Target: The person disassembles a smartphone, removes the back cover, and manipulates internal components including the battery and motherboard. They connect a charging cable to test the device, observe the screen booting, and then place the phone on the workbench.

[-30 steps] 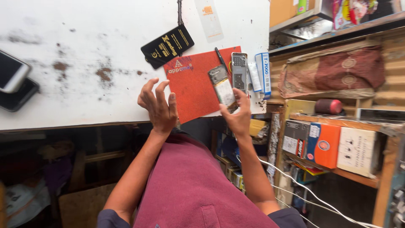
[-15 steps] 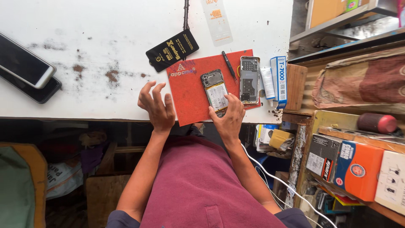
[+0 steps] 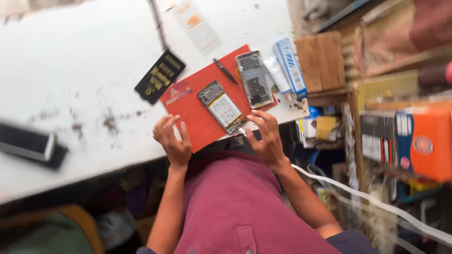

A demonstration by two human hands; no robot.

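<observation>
An opened phone (image 3: pixel 222 107) with its battery showing lies slantwise on a red work mat (image 3: pixel 193 120) at the near edge of a white table (image 3: pixel 84 94). My right hand (image 3: pixel 266 138) grips the phone's near end with its fingertips; a small white piece pokes out by my thumb. My left hand (image 3: pixel 172 141) rests on the mat's near left edge, fingers spread, holding nothing. A second opened phone body (image 3: pixel 254 80) lies on the mat's far right, with a black pen-like tool (image 3: pixel 226 70) beside it.
A black flat package (image 3: pixel 160 76) lies left of the mat. A white tube (image 3: pixel 277 75) and a blue-and-white box (image 3: pixel 291 68) sit at the table's right edge. Stacked phones (image 3: pixel 28 146) lie far left. Shelves with an orange box (image 3: pixel 431 143) stand right; a white cable (image 3: pixel 376 202) hangs there.
The view has tilted and swung. The opened phone has turned a little more slantwise on the mat under my right hand. My left hand keeps its place by the mat.
</observation>
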